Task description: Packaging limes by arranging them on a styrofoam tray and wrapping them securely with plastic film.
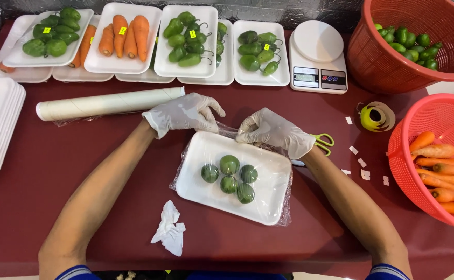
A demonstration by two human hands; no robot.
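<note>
1. Head view: a white foam tray point(268, 199) is lying on the dark red table point(61, 171), just in front of the person, with five small green peppers point(229, 176) sitting together near its middle.
2. Clear plastic wrap point(285, 207) is covering the tray and peppers, and its loose edges are sticking out along the left and right sides.
3. The left hand point(183, 114), in a thin clear glove, is resting at the tray's far left corner with its fingers curled down onto the wrap there; whether it is pinching the film I cannot tell.
4. The right hand point(273, 130), gloved too, is sitting at the far edge of the tray with its fingertips closed together on a bunched bit of the wrap.
5. A roll of wrap point(110, 102) is lying just beyond the left hand.
6. Green-handled scissors point(323, 141) are lying just beside the right wrist.
7. A crumpled scrap of white paper point(169, 234) is lying near the tray's near left corner.
8. Filled trays of peppers and carrots point(128, 39) are standing in a row at the far edge, beside a white kitchen scale point(317, 57).
9. Two red baskets point(424, 155) are standing at the right, one holding green peppers, the other carrots.
</note>
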